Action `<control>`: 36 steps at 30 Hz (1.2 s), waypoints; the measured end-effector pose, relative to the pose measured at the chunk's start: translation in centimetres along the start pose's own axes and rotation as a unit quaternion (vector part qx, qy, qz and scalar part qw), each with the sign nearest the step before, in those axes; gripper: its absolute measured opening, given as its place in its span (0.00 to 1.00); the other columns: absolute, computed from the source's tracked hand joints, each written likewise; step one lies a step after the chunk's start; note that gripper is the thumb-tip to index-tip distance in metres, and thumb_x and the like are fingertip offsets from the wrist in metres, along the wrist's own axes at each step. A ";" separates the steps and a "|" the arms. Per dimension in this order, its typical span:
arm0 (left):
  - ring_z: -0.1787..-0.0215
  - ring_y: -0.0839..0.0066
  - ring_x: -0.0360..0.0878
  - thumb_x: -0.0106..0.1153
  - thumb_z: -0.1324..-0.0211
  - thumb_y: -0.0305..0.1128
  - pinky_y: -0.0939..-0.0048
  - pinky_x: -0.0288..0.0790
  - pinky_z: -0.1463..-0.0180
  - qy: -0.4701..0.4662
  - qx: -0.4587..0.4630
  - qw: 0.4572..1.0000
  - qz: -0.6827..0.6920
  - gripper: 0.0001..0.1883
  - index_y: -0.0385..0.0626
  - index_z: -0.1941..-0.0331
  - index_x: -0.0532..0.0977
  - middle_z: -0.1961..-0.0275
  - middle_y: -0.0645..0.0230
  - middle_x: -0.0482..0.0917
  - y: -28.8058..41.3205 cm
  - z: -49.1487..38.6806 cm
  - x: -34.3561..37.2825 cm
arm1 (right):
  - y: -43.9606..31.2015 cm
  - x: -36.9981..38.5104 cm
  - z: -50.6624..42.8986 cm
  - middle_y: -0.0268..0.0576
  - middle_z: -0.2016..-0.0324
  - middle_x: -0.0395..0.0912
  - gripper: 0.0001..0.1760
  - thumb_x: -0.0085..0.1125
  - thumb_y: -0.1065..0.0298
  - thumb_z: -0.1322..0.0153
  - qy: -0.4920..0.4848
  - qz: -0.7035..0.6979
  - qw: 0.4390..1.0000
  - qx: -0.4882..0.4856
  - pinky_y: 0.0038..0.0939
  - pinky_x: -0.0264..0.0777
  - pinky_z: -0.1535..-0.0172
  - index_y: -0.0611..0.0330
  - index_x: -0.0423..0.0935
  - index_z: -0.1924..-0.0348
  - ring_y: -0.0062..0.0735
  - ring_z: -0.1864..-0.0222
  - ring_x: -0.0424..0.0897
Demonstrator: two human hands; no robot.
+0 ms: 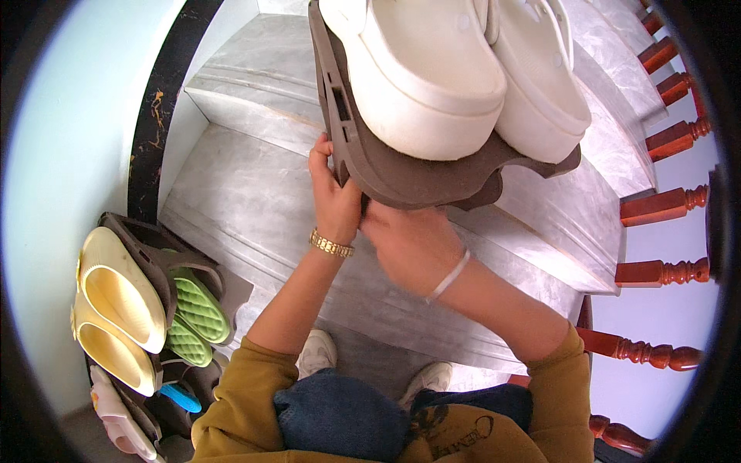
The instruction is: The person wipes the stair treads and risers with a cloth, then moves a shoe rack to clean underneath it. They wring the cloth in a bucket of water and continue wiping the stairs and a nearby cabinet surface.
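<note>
A brown plastic shoe rack [417,179] stands before me on the stairs, tilted in the view. On its top shelf rests a pair of white clogs [428,69], side by side with their heels toward me. My left hand [336,202], with a gold bracelet at the wrist, grips the left side post of this rack. Close beside it, my right hand [414,243] is curled under the front edge of the shelf and looks slightly blurred. Its fingertips are hidden, so what they touch there cannot be seen.
Grey marble stairs [243,179] curve upward, with red wooden balusters [660,208] on the right. At lower left, another brown rack [139,231] holds yellow shoes [121,289], green slippers [200,307], a blue slipper [179,398] and pale pink slippers [118,414] against the wall [69,173].
</note>
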State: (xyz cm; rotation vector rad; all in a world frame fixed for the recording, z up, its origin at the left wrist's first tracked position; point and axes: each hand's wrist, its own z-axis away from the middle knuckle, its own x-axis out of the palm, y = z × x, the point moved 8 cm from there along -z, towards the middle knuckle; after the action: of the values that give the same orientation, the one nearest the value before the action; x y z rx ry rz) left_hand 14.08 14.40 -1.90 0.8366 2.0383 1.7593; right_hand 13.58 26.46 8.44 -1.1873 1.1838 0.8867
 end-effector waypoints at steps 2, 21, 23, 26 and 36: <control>0.32 0.64 0.59 0.59 0.43 0.31 0.63 0.59 0.34 0.006 0.016 1.000 0.019 0.23 0.39 0.46 0.64 0.31 0.53 0.57 0.6 -0.8 -0.3 | -1.4 0.6 2.3 0.48 0.64 0.76 0.09 0.54 0.68 0.37 -0.130 -0.089 0.986 -0.049 0.47 0.75 0.57 0.60 0.80 0.68 0.48 0.55 0.76; 0.33 0.64 0.64 0.49 0.34 0.39 0.63 0.59 0.31 0.329 -0.043 0.920 0.210 0.27 0.38 0.35 0.61 0.33 0.60 0.65 -13.7 12.8 -27.9 | -1.2 8.7 8.6 0.42 0.66 0.80 0.13 0.52 0.64 0.40 -0.229 -0.236 0.944 -0.030 0.43 0.74 0.56 0.52 0.83 0.66 0.46 0.60 0.79; 0.33 0.64 0.64 0.49 0.33 0.40 0.63 0.58 0.31 0.340 -0.028 0.916 0.213 0.28 0.38 0.35 0.62 0.33 0.61 0.66 -14.4 13.3 -30.3 | -1.4 8.4 8.4 0.43 0.67 0.80 0.12 0.53 0.66 0.41 -0.227 -0.248 0.941 -0.032 0.42 0.74 0.56 0.52 0.83 0.67 0.46 0.61 0.79; 0.32 0.64 0.62 0.50 0.34 0.40 0.63 0.57 0.31 0.360 -0.043 0.905 0.221 0.29 0.39 0.34 0.60 0.32 0.60 0.64 -14.7 13.9 -30.0 | -0.6 8.4 8.6 0.41 0.65 0.80 0.13 0.52 0.64 0.40 -0.246 -0.233 0.941 -0.013 0.44 0.74 0.57 0.51 0.83 0.66 0.46 0.60 0.79; 0.29 0.65 0.57 0.56 0.37 0.41 0.63 0.53 0.29 0.417 0.037 0.903 0.100 0.36 0.39 0.32 0.54 0.29 0.58 0.57 -8.4 10.4 -26.0 | 0.0 8.7 8.6 0.44 0.66 0.81 0.13 0.51 0.64 0.39 -0.265 -0.223 0.938 0.011 0.42 0.74 0.55 0.53 0.84 0.67 0.48 0.61 0.79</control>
State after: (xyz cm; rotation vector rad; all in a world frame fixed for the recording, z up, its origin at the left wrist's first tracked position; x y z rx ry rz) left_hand 38.60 6.01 -15.44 0.3131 2.6012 2.4638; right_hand 17.06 34.25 -0.33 -1.0466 0.4585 0.7708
